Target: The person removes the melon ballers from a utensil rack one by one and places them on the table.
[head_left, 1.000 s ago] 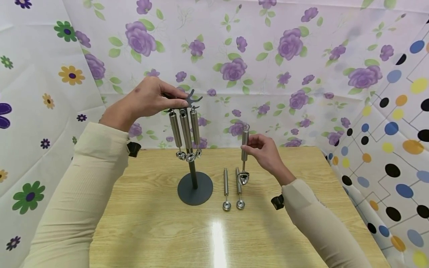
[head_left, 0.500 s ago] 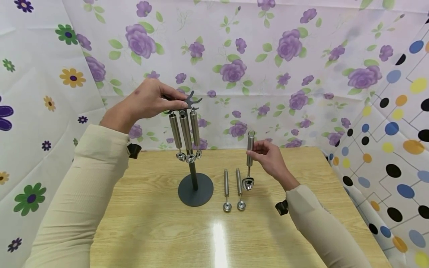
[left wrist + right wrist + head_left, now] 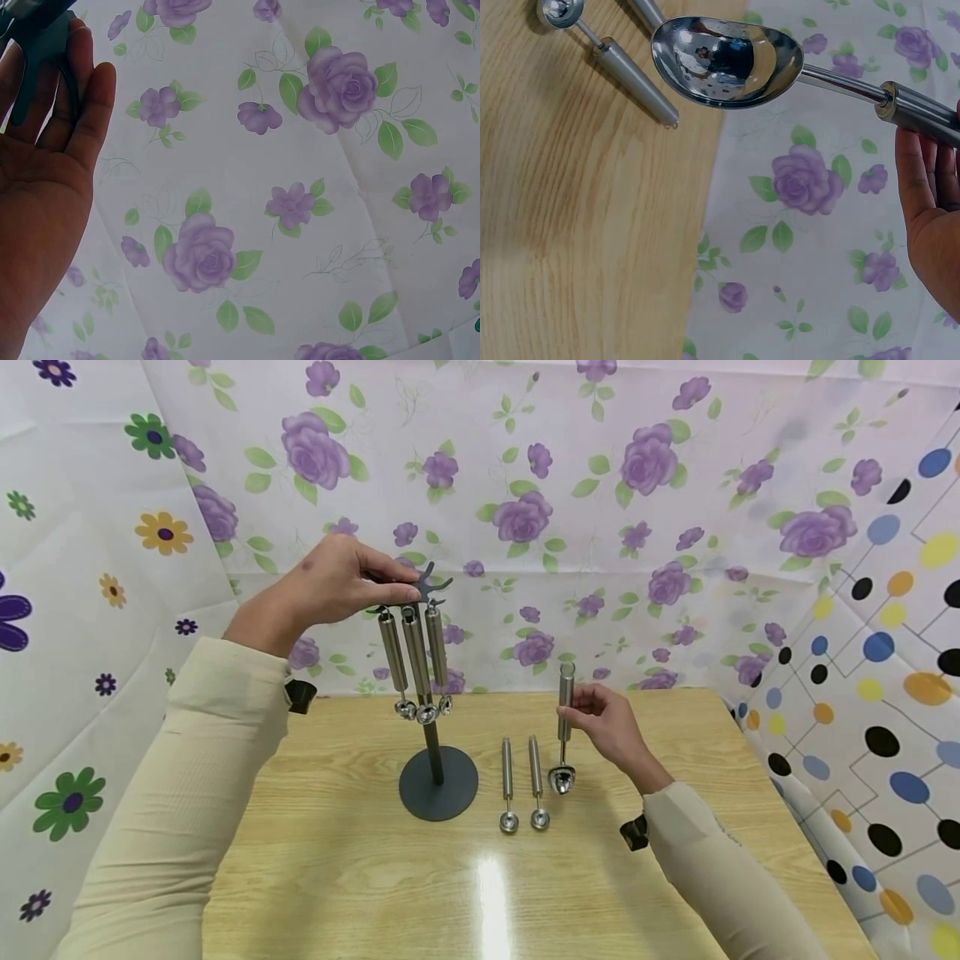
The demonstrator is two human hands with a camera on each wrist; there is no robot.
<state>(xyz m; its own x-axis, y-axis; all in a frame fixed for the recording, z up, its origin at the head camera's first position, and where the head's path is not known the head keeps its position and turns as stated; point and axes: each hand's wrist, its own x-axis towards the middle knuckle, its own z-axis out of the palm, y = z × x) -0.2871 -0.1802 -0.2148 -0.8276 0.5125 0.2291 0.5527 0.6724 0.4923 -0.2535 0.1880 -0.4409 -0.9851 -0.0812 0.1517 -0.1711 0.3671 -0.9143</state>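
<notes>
In the head view my left hand (image 3: 341,578) pinches the hooked top of a dark metal utensil stand (image 3: 438,797), thumb in front. Several steel-handled utensils (image 3: 415,647) with small round heads hang from its hooks. To the right, my right hand (image 3: 609,727) holds a steel scoop (image 3: 562,779) by its handle, upright with the bowl down, close over the table. The right wrist view shows the scoop's shiny oval bowl (image 3: 720,64) large. Two similar utensils lie side by side between stand and scoop, the left one (image 3: 507,785) and the right one (image 3: 536,781).
The wooden table (image 3: 352,877) ends at a flowered cloth backdrop (image 3: 570,527). A dotted cloth (image 3: 885,693) borders the right side, and another flowered cloth (image 3: 82,593) the left.
My right hand has moved right and down with the scoop, away from above the two lying utensils. The left hand has stayed on the stand's top.
</notes>
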